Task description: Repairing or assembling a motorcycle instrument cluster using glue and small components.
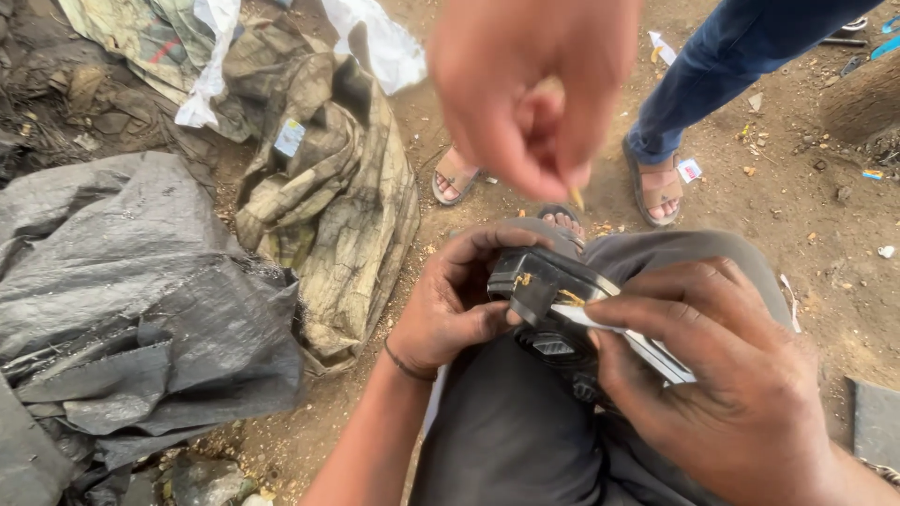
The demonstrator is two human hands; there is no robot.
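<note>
My left hand (450, 305) grips a black shoe sole (544, 281) over my knee, fingers curled around its left end. My right hand (722, 375) presses on the sole's right side and pinches a flat white strip (647, 349) lying along it. Yellowish glue marks show on the black edge. Another person's hand (530, 89) hangs blurred just above, holding a small yellow-tipped stick (577, 199) between its fingers, a little apart from the sole.
Crumpled black plastic sheet (141, 300) and dirty cloth (328, 187) lie on the dirt ground at left. A standing person's sandalled feet (656, 187) and blue trouser leg (722, 66) are just ahead. My grey trousers (516, 431) fill the lower middle.
</note>
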